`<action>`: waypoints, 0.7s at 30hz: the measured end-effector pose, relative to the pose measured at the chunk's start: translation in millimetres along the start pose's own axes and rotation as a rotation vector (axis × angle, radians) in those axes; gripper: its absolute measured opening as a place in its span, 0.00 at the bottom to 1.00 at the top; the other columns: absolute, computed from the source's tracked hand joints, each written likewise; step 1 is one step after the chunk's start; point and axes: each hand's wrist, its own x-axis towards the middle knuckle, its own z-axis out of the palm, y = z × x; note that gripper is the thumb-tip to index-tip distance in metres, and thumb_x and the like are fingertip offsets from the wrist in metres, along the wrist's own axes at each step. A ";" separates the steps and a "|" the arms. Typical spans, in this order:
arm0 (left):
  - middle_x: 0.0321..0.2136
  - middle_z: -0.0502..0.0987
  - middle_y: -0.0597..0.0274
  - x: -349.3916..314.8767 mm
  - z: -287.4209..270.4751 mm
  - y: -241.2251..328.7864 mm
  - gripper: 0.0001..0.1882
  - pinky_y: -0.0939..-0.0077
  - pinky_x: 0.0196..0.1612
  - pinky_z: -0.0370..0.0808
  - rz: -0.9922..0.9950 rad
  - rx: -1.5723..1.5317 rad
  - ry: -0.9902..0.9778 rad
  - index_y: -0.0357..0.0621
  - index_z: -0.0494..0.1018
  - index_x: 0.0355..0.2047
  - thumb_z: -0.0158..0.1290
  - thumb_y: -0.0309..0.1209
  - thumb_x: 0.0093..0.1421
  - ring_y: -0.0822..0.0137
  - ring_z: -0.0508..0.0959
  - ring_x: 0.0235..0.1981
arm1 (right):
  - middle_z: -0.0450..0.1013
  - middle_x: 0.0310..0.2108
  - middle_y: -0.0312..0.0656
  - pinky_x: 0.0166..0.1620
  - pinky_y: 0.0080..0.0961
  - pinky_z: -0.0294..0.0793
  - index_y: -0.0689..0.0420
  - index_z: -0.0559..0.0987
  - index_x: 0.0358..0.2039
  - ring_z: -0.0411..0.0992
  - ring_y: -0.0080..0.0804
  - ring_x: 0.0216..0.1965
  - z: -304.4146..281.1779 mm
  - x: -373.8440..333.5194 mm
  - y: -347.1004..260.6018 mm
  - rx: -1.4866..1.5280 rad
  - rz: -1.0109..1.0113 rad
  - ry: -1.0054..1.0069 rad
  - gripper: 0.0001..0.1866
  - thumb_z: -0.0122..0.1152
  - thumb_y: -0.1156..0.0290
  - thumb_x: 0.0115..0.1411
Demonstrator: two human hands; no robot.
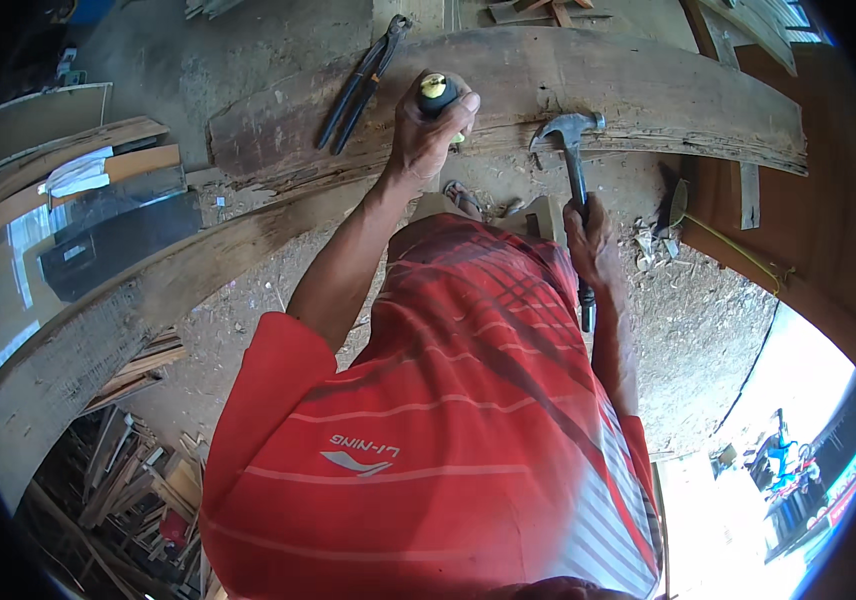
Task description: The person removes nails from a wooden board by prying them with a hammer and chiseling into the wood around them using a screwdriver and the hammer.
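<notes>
My left hand (423,135) is closed around an upright tool with a black and yellow handle (436,92), seen from its butt end above a thick wooden plank (638,85). Hand and plank hide its lower part, so I cannot tell its kind for sure. In my right hand (595,235) is a claw hammer (574,165), gripped around its dark handle. The hammer's head lies over the plank's near edge, which is rough and splintered. A pair of long-handled pincers (363,85) rests on the plank, left of my left hand.
A long wooden beam (138,305) crosses at the left. Beyond it are stacked boards (98,160) and a dark panel (118,245). Scrap wood (138,480) is piled at the lower left. A brown wooden panel (798,210) stands at the right, above the chip-strewn ground (688,330).
</notes>
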 end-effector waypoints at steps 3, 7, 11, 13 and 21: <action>0.26 0.72 0.68 -1.2 2.2 1.4 0.03 0.76 0.31 0.69 0.007 0.052 -0.004 0.42 0.72 0.36 0.56 0.27 0.65 0.75 0.72 0.27 | 0.75 0.35 0.64 0.41 0.55 0.70 0.59 0.72 0.43 0.73 0.70 0.40 3.0 2.5 6.6 0.021 -0.027 0.010 0.17 0.51 0.56 0.69; 0.27 0.75 0.69 -4.7 -3.0 0.8 0.07 0.79 0.30 0.73 0.076 0.160 -0.001 0.44 0.72 0.38 0.61 0.25 0.62 0.78 0.74 0.27 | 0.75 0.33 0.63 0.39 0.52 0.71 0.61 0.74 0.41 0.74 0.67 0.37 -4.7 1.7 0.0 0.084 -0.038 0.022 0.16 0.53 0.58 0.68; 0.28 0.75 0.69 -12.8 -1.5 10.7 0.08 0.78 0.33 0.74 0.040 0.142 0.013 0.44 0.73 0.38 0.61 0.25 0.62 0.77 0.75 0.29 | 0.75 0.30 0.60 0.37 0.48 0.72 0.61 0.75 0.40 0.75 0.62 0.33 -17.1 -4.5 -11.1 0.086 -0.056 0.040 0.16 0.55 0.59 0.67; 0.28 0.74 0.67 -15.5 -0.3 20.5 0.06 0.72 0.39 0.75 0.011 0.208 -0.132 0.44 0.71 0.40 0.55 0.24 0.65 0.72 0.76 0.32 | 0.74 0.26 0.56 0.34 0.44 0.73 0.61 0.76 0.40 0.76 0.51 0.28 -26.5 -14.0 -25.5 0.069 -0.040 0.023 0.18 0.55 0.56 0.69; 0.32 0.75 0.69 -27.5 9.4 27.2 0.12 0.75 0.40 0.74 0.110 0.433 -0.225 0.46 0.72 0.37 0.65 0.24 0.56 0.75 0.74 0.33 | 0.75 0.24 0.52 0.32 0.35 0.75 0.60 0.73 0.48 0.79 0.45 0.27 -36.0 -63.6 -78.2 0.342 -0.253 0.092 0.17 0.60 0.59 0.69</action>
